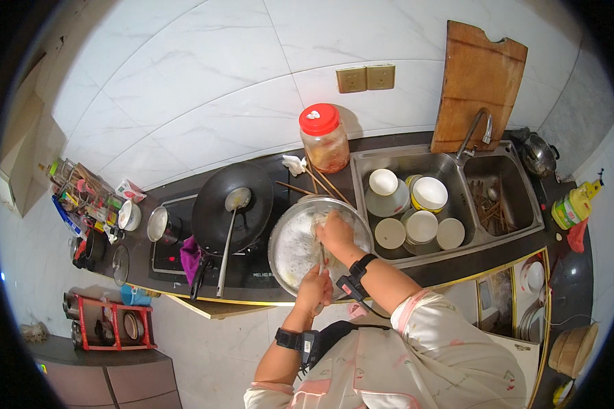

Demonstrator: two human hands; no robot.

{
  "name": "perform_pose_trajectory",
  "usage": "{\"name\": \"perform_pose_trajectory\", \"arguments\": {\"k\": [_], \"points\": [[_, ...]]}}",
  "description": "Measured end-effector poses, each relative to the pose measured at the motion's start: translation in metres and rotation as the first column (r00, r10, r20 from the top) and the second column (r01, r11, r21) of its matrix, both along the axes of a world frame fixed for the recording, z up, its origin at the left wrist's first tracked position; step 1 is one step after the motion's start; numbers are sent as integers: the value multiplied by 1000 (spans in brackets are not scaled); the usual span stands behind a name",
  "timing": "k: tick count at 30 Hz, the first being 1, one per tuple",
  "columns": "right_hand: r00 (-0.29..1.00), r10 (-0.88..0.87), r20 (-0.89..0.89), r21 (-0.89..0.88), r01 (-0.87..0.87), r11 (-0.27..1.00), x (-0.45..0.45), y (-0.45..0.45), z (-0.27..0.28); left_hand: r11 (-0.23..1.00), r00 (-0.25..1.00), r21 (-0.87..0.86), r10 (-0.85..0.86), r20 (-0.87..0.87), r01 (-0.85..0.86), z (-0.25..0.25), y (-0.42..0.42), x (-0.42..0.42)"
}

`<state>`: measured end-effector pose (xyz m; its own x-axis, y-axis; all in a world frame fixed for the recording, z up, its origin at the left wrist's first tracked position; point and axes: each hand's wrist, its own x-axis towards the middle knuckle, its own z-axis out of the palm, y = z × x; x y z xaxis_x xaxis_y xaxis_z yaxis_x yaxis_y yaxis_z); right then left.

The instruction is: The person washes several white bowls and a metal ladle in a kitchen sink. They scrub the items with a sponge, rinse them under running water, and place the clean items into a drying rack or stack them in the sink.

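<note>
A wide metal basin (286, 260) of cloudy, sudsy water sits at the counter's front edge, left of the sink. My left hand (314, 289) grips the handle of a metal utensil (322, 255) over the near side of the basin. Its far end is hidden, so I cannot tell its exact kind. My right hand (336, 232) is shut on a pale, wet cloth or scrubber (317, 223) around the utensil's upper part, above the water.
Left of the basin, a black wok (215, 204) holds a long-handled metal ladle (229, 240). The double sink (455, 204) has stacked bowls (422, 227) and, in its smaller basin, chopsticks (494, 207). Behind stand a red-lidded jar (325, 145) and a wooden cutting board (478, 87).
</note>
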<state>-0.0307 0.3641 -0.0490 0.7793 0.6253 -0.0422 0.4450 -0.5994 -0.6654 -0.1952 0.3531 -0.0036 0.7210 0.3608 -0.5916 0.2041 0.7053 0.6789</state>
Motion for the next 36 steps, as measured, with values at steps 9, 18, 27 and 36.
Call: {"name": "perform_pose_trajectory", "arguments": {"k": [9, 18, 27, 36], "points": [[551, -101, -829, 72, 283, 956, 7, 10, -27, 769, 972, 614, -42, -231, 180, -12, -9, 4], [451, -10, -892, -18, -12, 1000, 21, -1, -24, 225, 904, 875, -110, -414, 428, -13, 10, -18], [954, 296, -48, -215, -300, 929, 15, -39, -30, 291, 968, 923, -68, -242, 251, -19, 21, -31], [930, 352, -105, 258, -316, 913, 48, -26, 19, 986, 995, 134, -95, -7, 95, 31, 18, -30]]}}
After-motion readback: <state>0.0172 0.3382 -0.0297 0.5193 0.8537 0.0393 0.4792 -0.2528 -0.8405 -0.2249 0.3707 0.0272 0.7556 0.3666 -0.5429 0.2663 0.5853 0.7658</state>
